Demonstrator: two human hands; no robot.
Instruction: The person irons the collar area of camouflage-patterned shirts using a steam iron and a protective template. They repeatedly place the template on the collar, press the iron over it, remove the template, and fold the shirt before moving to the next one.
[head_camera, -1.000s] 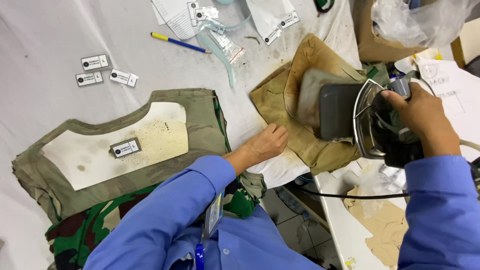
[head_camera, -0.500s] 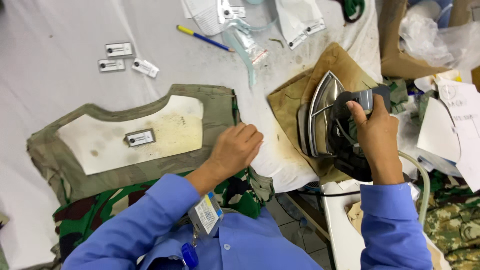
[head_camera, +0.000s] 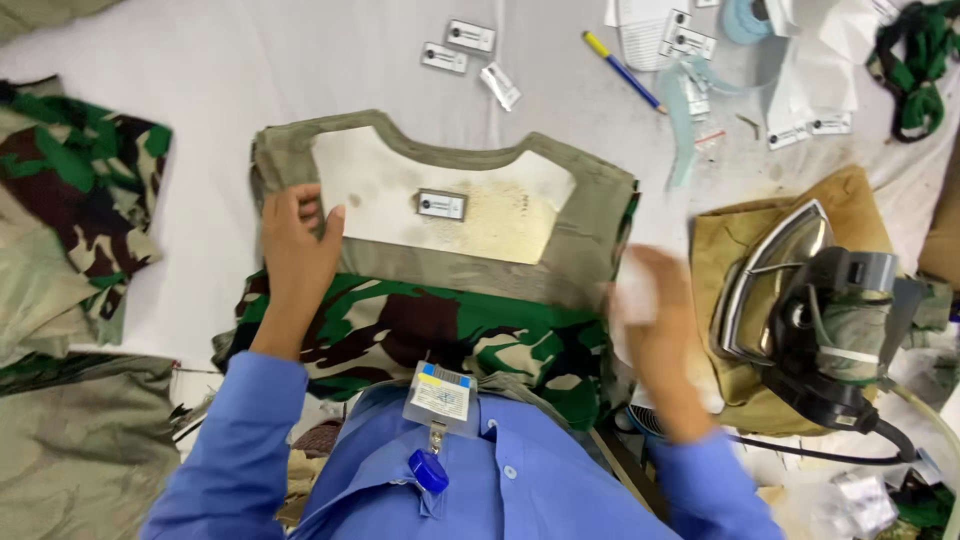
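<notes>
A camouflage garment piece (head_camera: 420, 330) lies in front of me with an olive facing and a stained white template (head_camera: 450, 195) on top, a small label (head_camera: 442, 204) in its middle. My left hand (head_camera: 296, 250) presses flat on the left edge of the olive facing, fingers spread. My right hand (head_camera: 650, 310) is blurred at the garment's right edge, holding nothing that I can see. The iron (head_camera: 800, 300) stands tipped on its side on a brown pad (head_camera: 860, 205) to the right, apart from my right hand.
Small labels (head_camera: 470, 36), a blue-and-yellow pen (head_camera: 620, 70), paper tags and clear plastic lie at the back of the white table (head_camera: 200, 70). More camouflage fabric (head_camera: 70, 200) lies at the left. The iron's cord (head_camera: 800, 455) runs along the right.
My right hand let go of the iron, which now rests on the pad, and moved to the garment's right edge. My left hand shifted to the left edge of the facing.
</notes>
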